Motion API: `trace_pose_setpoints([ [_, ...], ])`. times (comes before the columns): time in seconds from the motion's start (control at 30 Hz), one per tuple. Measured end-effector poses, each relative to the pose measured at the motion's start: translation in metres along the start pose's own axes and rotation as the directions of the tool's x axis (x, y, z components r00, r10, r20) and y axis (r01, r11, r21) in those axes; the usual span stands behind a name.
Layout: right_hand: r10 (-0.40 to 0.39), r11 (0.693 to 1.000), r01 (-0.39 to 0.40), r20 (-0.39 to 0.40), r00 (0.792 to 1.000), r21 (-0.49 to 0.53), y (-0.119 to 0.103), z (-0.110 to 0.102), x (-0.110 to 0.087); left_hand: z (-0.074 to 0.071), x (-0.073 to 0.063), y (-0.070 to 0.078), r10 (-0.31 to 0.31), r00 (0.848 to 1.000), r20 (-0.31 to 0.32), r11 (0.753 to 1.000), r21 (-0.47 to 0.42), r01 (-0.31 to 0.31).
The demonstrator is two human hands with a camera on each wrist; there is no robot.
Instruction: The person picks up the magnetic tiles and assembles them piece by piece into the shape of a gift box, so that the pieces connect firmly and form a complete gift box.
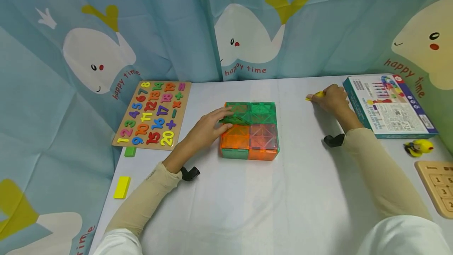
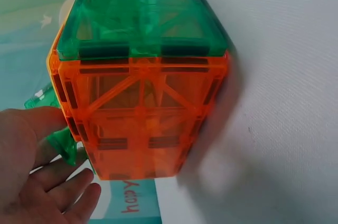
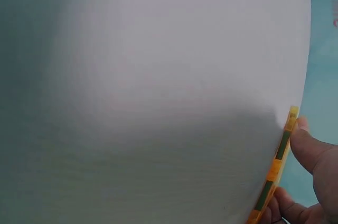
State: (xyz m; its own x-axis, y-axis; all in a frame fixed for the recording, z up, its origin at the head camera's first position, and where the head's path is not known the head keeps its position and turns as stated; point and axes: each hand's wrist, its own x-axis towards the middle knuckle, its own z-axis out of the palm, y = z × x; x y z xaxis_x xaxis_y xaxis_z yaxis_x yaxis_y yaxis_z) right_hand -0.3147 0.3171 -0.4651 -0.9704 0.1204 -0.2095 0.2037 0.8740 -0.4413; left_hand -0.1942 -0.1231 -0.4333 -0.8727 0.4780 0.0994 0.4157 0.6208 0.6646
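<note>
A box built of see-through magnetic tiles [image 1: 262, 155] stands mid-table, with green, orange and pink squares on top and green and orange sides. At its left side, my left hand [image 1: 207, 129] pinches a green tile [image 2: 64, 146] between thumb and fingers; in the head view this tile slants over the back left square. My right hand [image 1: 334, 99], far to the right near the table's back edge, grips a yellow magnetic tile [image 3: 275, 168] by its edge. The tile appears edge-on in the right wrist view, thumb on one face and fingers near its lower end.
A wooden number board [image 1: 161, 115] lies back left, with a green block [image 1: 130, 152] and a yellow block [image 1: 122, 187] below it. On the right are a toy box [image 1: 393, 107], a small yellow toy [image 1: 421, 146] and a wooden number tray [image 1: 429, 168]. A whale-print curtain [image 1: 187, 26] hangs behind.
</note>
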Motion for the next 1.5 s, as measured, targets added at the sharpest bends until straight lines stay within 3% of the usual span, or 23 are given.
trace_pose_setpoints([
  [0.27,-0.04,0.999,0.04,0.009,0.999,-0.011,-0.005,0.005,-0.02,-0.004,-0.002,-0.004,-0.014,0.993,0.118,1.0,0.021,0.011],
  [0.57,-0.075,0.993,0.065,0.099,0.992,0.101,-0.007,-0.001,-0.024,-0.003,-0.002,-0.007,-0.007,0.993,0.119,1.0,0.02,0.005],
  [0.73,-0.149,0.978,0.143,0.032,0.988,0.152,-0.009,0.003,-0.03,-0.002,-0.002,-0.005,0.003,0.994,0.108,1.0,0.017,-0.005],
  [0.83,-0.238,0.959,0.234,0.012,0.971,0.158,-0.017,0.002,-0.042,-0.002,-0.002,-0.004,-0.004,0.995,0.095,1.0,0.021,0.002],
  [0.97,-0.365,0.916,0.364,-0.026,0.931,0.166,-0.042,-0.006,-0.075,-0.002,-0.002,-0.001,-0.017,0.997,0.079,1.0,0.01,0.016],
  [1.03,-0.433,0.881,0.436,-0.059,0.9,0.183,-0.06,-0.011,-0.096,-0.001,-0.001,0.0,-0.02,0.998,0.067,1.0,0.005,0.019],
  [1.13,-0.572,0.796,0.577,-0.087,0.816,0.184,-0.084,-0.012,-0.123,-0.001,0.0,0.001,-0.019,0.999,0.045,1.0,0.001,0.019],
  [1.27,-0.716,0.682,0.715,-0.059,0.695,0.153,-0.104,-0.002,-0.142,-0.001,0.0,0.002,-0.017,0.999,0.03,1.0,0.002,0.017],
  [1.37,-0.743,0.659,0.74,-0.033,0.668,0.134,-0.11,0.006,-0.148,0.0,0.001,0.002,-0.008,1.0,0.03,1.0,0.0,0.008],
  [1.5,-0.753,0.651,0.746,-0.004,0.658,0.141,-0.114,0.011,-0.148,0.002,0.002,0.002,0.004,1.0,0.003,1.0,-0.02,-0.004],
])
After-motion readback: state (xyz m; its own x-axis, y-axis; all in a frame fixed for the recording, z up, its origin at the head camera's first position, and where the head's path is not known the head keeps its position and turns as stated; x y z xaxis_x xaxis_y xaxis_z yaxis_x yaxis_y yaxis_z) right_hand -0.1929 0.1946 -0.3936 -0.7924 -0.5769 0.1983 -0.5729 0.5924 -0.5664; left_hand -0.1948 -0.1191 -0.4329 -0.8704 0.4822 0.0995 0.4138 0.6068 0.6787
